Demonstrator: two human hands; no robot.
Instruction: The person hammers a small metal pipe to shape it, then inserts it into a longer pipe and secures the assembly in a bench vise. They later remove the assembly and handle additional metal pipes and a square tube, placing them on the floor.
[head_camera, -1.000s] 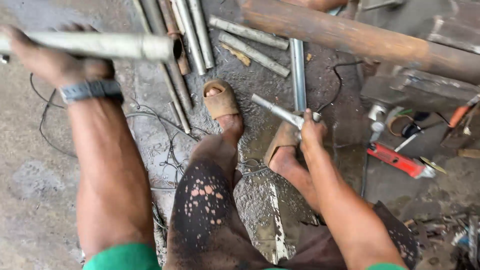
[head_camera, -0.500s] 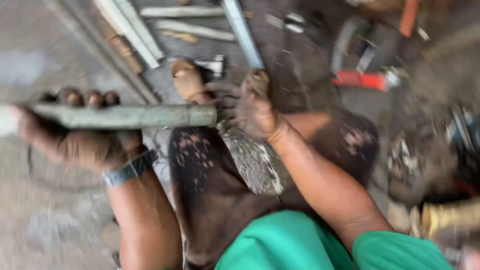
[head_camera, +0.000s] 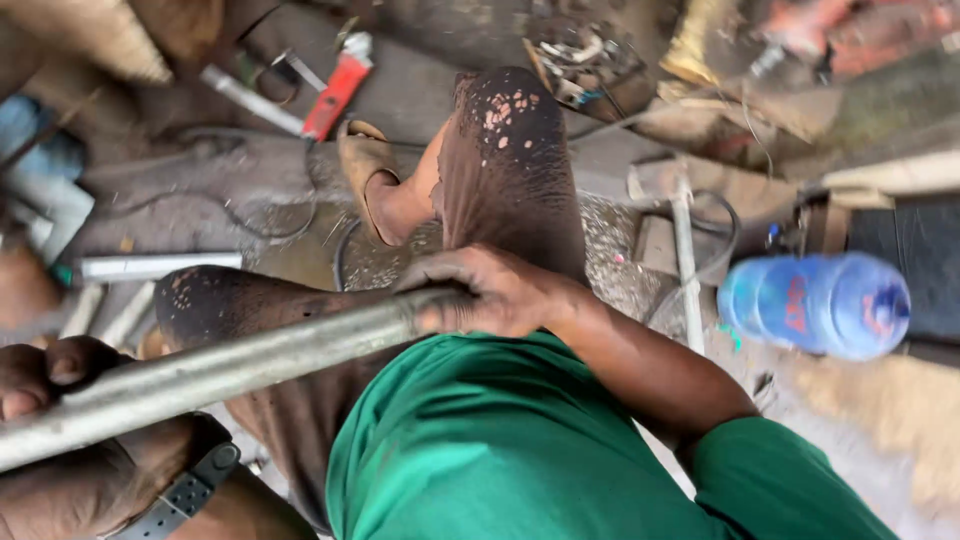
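- Head view: the grey metal pipe (head_camera: 230, 370) is already up off the floor and runs slantwise across the lap, carried at both ends; nothing shows it fitted or set down anywhere, so by my read the handling is mid-way.
- The left hand (head_camera: 60, 440) is wrapped around the pipe's lower end, fingers (head_camera: 60, 362) curled over the top.
- The right hand (head_camera: 490, 292) is closed around the pipe's upper end, right at its tip, knuckles up.
- Beyond the pipe's upper end, a sandalled foot (head_camera: 375, 185) rests on the floor (head_camera: 200, 200).
- Further beyond the pipe, a red-handled tool (head_camera: 335, 88) lies on the floor, untouched.
- To the right of the pipe's upper end, a blue plastic bottle (head_camera: 815, 303) lies on its side, well apart.
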